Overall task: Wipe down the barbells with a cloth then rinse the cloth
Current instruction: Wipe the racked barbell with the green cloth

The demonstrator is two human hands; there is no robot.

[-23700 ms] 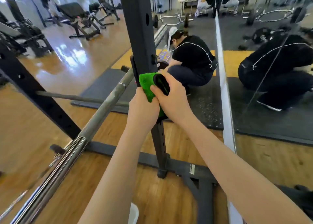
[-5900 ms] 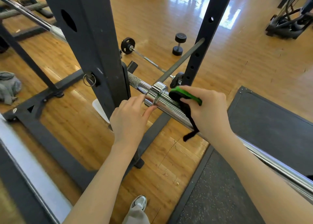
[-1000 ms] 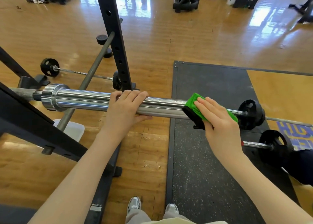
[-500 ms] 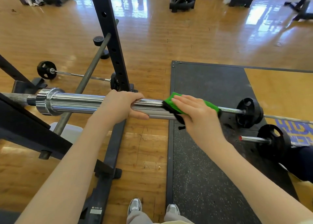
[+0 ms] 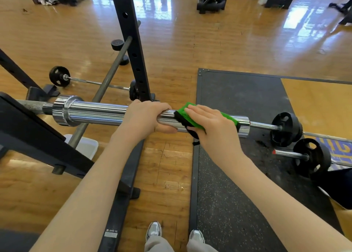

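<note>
At the far left, the barbell (image 5: 99, 114) rests across the black rack (image 5: 34, 130), its thick chrome sleeve jutting out to the right over the wooden floor (image 5: 171, 166). A white tub (image 5: 83, 147) sits on the floor just under the bar, probably water for rinsing later. Behind the sleeve stands a black upright post (image 5: 131, 42), and smaller loaded bars lie on the floor beyond it.

The left hand (image 5: 144, 118) wraps over the top of the sleeve, fingers curled round it and thumb underneath; this looks like a steadying grip, since a sleeve tends to spin when rubbed. Just to its right, nearly touching it, the right hand (image 5: 211, 126) lies across the green cloth (image 5: 190, 114), fingers fairly straight and pressing the cloth flat onto the chrome. The cloth's black backing hangs down on the near side. Right of that, the sleeve ends above the black rubber mat (image 5: 238, 175), with two small plate-loaded bars (image 5: 308, 154) on the floor.

Compared with a second ago, the cloth has slid left along the sleeve, from out near the end to close beside the left hand, which has kept its grip at about the same place. The wiping is in mid-stroke; rinsing is not yet begun.
</note>
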